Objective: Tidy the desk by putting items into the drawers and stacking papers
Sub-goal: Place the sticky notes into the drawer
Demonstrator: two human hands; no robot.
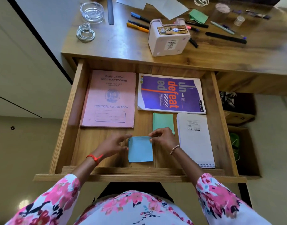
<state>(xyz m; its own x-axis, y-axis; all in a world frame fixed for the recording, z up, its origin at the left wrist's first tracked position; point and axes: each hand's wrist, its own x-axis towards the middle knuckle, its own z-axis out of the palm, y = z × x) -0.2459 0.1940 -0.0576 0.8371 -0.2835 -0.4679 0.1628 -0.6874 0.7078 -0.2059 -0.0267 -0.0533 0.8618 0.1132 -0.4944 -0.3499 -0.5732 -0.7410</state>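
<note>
Both forearms reach forward over the front edge of the open drawer point(66, 120), bare from the wrists back to floral sleeves point(58, 197) that end short of the elbows. The left hand point(113, 143) lies near the middle of the drawer's front half, palm turned inward, its fingers spread and only loosely bent, with the fingertips and thumb at the left edge of a blue paper point(140, 150); whether they press it cannot be told. A red thread point(94, 158) circles the left wrist. The right hand point(162, 138) is just opposite, knuckles up, its fingers curled and pinching the paper's top right corner. A bead bracelet point(174, 149) sits on the right wrist.
</note>
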